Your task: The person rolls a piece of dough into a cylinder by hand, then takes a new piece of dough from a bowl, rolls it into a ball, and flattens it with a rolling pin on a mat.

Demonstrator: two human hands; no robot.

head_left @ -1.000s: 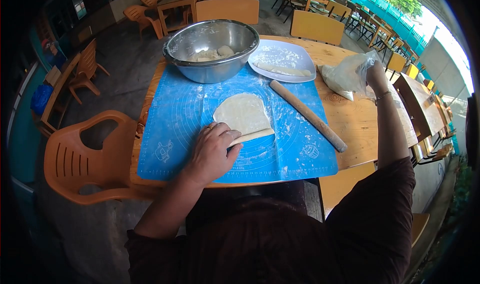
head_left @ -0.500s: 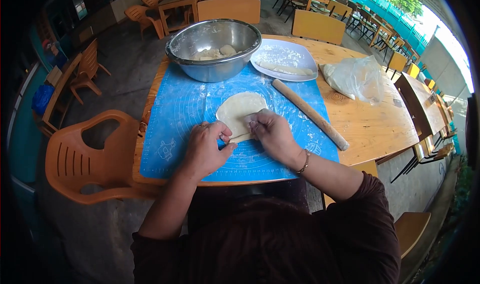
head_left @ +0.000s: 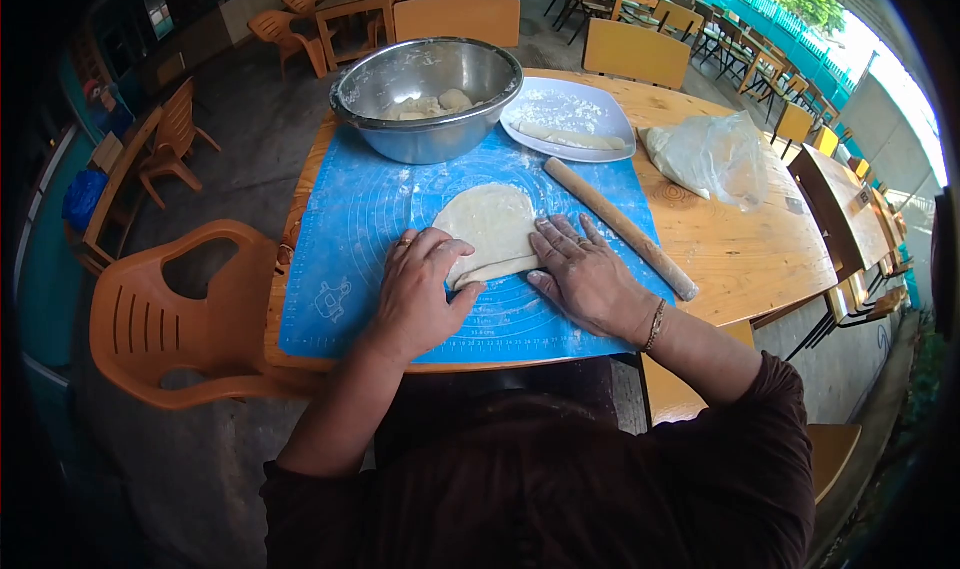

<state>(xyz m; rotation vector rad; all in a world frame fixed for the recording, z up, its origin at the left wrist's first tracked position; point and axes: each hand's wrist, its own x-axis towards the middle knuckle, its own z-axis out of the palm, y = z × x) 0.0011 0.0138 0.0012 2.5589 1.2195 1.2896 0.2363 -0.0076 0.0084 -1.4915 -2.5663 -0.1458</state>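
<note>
Fingers of left hand (head_left: 415,281) loosely curved, thumb parted, left edge of dough sheet (head_left: 490,221) touched; whether dough is pinched cannot be told. Right hand (head_left: 595,281) unclenched, fingers spread, fingertips laid at right edge. Near edge of sheet folded over between hands. Dough spread on blue mat (head_left: 330,254), dusted with flour. Rolling pin (head_left: 620,229) laid slantwise on right. Beyond: metal bowl (head_left: 430,147) with dough lumps, white plate (head_left: 618,115) with dough strip. Plastic bag (head_left: 710,154) set on wooden table (head_left: 760,274).
</note>
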